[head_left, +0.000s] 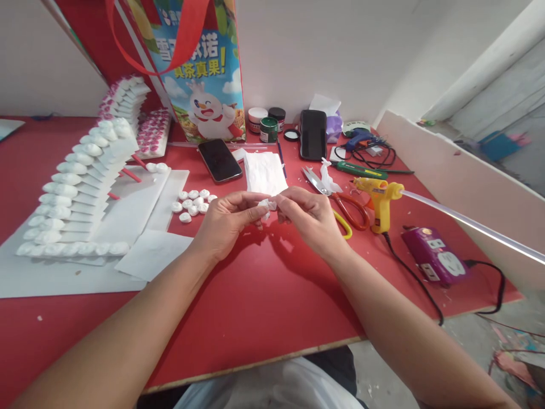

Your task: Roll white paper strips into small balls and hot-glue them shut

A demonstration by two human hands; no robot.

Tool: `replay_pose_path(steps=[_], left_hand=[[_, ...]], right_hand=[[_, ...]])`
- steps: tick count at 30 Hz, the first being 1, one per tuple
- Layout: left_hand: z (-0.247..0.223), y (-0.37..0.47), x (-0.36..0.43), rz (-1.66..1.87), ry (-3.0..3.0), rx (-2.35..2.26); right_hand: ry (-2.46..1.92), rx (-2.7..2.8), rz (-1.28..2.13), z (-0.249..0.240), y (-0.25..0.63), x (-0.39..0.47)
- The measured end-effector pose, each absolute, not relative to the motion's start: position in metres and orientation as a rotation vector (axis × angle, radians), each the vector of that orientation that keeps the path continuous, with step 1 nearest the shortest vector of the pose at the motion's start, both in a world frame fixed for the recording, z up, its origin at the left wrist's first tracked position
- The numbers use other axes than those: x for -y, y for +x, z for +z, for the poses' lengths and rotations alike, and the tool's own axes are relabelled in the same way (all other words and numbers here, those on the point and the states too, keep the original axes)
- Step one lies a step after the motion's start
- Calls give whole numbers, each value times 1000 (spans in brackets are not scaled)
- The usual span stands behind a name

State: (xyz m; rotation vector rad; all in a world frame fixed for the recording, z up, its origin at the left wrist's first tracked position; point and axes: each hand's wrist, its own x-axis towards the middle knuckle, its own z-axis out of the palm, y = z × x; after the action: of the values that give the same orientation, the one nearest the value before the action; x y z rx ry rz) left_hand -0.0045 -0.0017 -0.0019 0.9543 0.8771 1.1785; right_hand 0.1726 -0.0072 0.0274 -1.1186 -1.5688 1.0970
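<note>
Between the fingertips of both hands, over the red table, is a small crumpled piece of white tissue paper (267, 204). My left hand (232, 218) pinches it from the left, thumb on the near side. My right hand (307, 215) meets it from the right with thumb and fingers pressed together; its curled fingers partly hide the paper. Just beyond the hands lies a stack of white tissue sheets (266, 172). Left of my left hand sits a cluster of small rolled white paper pieces (193, 203).
Scissors (338, 199) and a yellow glue gun (378, 199) lie at the right, near a purple power box (436, 255). A white tiered paper model (80, 193) stands at the left. Behind are a phone (220, 161), paint jars (268, 129) and a printed bag (204, 85).
</note>
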Motion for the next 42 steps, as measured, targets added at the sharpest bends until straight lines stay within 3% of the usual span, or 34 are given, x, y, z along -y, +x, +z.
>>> replay_pose_path(steps=[42], left_hand=[[0, -5, 4, 1148, 1024, -939]], right_hand=[[-1014, 1785, 956, 28, 173, 10]])
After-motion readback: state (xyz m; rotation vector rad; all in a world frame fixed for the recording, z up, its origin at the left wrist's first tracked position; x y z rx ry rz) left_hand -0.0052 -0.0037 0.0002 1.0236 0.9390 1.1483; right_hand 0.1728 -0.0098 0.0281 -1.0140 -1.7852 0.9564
